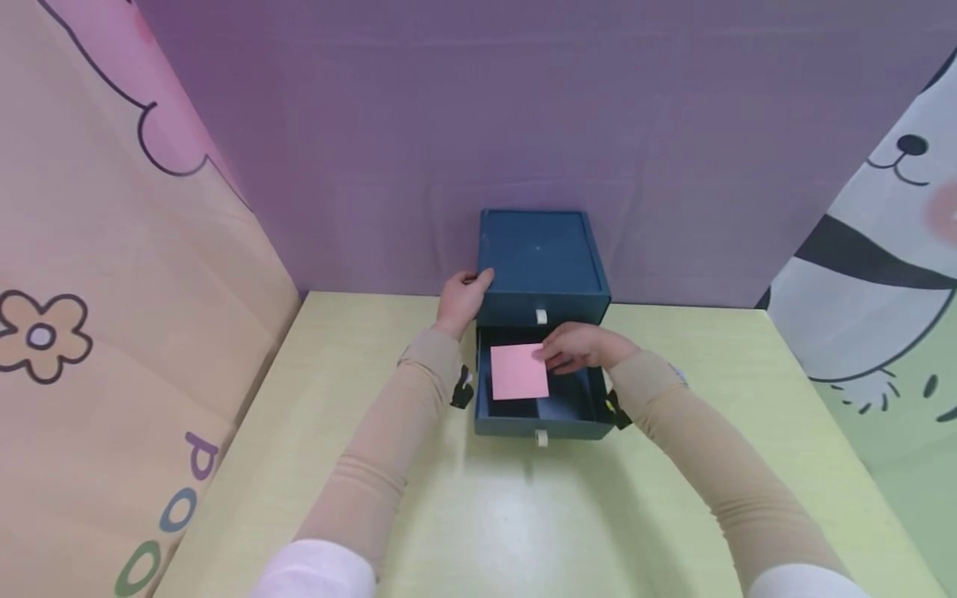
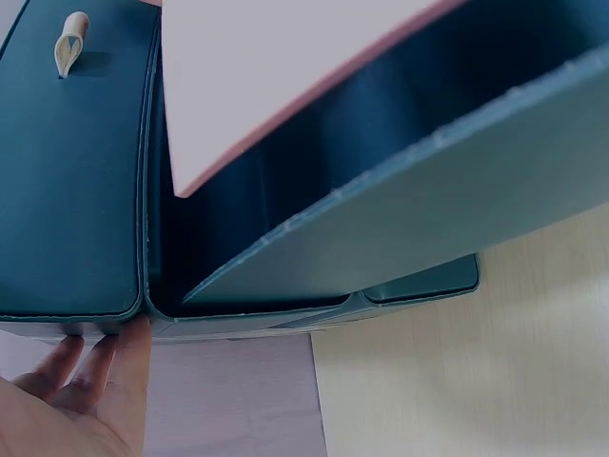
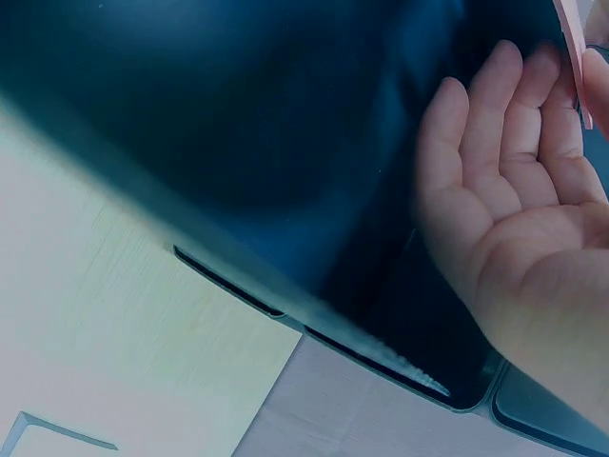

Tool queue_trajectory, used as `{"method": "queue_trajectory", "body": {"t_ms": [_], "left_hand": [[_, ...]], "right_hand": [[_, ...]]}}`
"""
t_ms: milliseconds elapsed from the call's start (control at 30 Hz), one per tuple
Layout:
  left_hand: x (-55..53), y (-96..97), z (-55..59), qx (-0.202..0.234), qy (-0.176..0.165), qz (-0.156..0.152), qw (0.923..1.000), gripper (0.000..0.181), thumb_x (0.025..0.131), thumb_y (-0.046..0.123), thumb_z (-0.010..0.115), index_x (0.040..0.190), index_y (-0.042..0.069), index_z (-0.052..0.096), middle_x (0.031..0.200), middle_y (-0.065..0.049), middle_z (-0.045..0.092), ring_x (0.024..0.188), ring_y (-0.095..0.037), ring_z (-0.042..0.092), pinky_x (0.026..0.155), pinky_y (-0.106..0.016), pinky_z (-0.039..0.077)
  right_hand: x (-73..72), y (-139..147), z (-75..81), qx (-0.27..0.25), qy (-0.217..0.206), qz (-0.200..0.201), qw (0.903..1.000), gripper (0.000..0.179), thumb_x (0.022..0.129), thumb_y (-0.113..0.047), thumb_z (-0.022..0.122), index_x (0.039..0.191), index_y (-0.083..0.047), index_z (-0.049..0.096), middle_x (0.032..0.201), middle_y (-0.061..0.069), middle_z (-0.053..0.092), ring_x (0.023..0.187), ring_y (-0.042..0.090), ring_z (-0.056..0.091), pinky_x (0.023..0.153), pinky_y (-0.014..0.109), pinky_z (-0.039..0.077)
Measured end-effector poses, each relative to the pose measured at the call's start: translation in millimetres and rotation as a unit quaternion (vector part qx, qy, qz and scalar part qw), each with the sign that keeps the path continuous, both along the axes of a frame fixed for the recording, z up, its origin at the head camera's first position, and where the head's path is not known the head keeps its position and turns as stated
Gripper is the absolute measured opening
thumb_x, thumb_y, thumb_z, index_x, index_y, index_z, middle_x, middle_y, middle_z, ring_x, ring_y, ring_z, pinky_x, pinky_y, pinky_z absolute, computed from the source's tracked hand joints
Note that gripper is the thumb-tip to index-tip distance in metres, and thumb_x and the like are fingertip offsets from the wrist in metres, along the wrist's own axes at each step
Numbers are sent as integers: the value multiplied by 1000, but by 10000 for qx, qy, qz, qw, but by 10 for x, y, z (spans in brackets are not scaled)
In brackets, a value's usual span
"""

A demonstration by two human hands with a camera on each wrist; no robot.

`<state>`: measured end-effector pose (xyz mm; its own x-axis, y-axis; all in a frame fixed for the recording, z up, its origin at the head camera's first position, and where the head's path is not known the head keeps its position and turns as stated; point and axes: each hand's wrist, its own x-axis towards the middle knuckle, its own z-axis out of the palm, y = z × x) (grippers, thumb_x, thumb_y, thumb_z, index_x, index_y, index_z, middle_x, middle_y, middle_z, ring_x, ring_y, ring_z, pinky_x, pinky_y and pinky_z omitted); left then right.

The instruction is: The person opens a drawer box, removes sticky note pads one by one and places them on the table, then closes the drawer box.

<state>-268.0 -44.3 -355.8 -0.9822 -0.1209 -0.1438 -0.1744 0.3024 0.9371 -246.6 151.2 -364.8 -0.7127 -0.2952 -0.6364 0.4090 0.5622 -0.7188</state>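
Note:
A dark blue desktop drawer box [image 1: 540, 249] stands on the table with its lower drawer [image 1: 504, 428] pulled out and its upper one closed. My left hand [image 1: 459, 306] rests against the box's left side, thumb by the top edge. In the left wrist view, those fingers [image 2: 124, 376] lie extended on the side wall. Over the open drawer, my right hand [image 1: 586, 344] pinches a square pink sticky note pad [image 1: 517, 374] by its right edge. The right wrist view has the pad [image 3: 574, 57] edge-on between thumb and fingers, the other fingers [image 3: 490, 143] loosely bent.
Each drawer front has a small pale pull tab [image 1: 542, 316]. The pale wood table [image 1: 359, 349] extends to both sides and in front. A purple cloth backdrop [image 1: 449, 108] hangs right behind the box, and printed cloth panels [image 1: 112, 249] border both sides.

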Motion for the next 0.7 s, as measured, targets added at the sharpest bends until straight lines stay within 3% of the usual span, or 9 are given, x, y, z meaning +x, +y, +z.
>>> {"method": "queue_trajectory", "body": {"t_ms": [200,700], "left_hand": [[4,-4,4,17,15,-4,10000,58,92,47,53,135,8,50,132,-12,55,120,-27,52,101,-41,44],[-21,2,-20,6,45,3,10000,57,92,47,53,134,7,51,130,-12,56,119,-27,53,101,-41,44]], "right_hand": [[-8,4,18,-107,-43,-110,9999,28,92,-11,60,65,-14,54,72,-5,62,76,12,59,101,45,45],[34,60,114,36,101,-179,9998,18,92,-15,62,74,-10,62,80,-2,65,87,18,60,103,47,43]]}}
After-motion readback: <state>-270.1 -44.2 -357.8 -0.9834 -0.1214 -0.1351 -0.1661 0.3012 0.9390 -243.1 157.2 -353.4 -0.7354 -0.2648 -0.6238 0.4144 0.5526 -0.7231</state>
